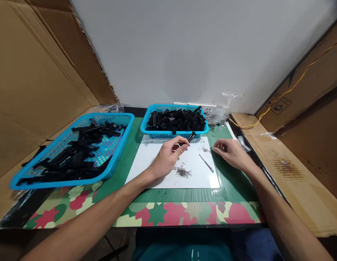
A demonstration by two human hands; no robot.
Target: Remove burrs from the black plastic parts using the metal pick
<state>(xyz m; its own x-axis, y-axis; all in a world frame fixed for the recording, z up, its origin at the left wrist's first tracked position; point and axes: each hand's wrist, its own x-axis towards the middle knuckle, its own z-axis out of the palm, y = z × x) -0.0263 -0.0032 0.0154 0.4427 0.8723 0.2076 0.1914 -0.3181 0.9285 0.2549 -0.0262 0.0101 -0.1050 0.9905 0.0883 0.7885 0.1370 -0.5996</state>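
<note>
My left hand [169, 156] is closed on a small black part [191, 136] above the white sheet [157, 181]. At the sheet's right edge my right hand [229, 152] has its thumb and fingertips pressed together; anything between them is too small to make out. A pile of tiny metal pieces [183, 172] lies on the sheet, with a smaller scatter [205, 149] close to my right fingertips. Between the hands, a pair of metal tweezers [206, 163] rests slantwise on the sheet.
Behind the sheet stands a blue basket [173, 133] full of black parts. A larger blue basket [115, 165] with black parts is on the left. Cardboard [298, 174] flanks the green mat [239, 188], and a yellow wire [302, 78] hangs at the right.
</note>
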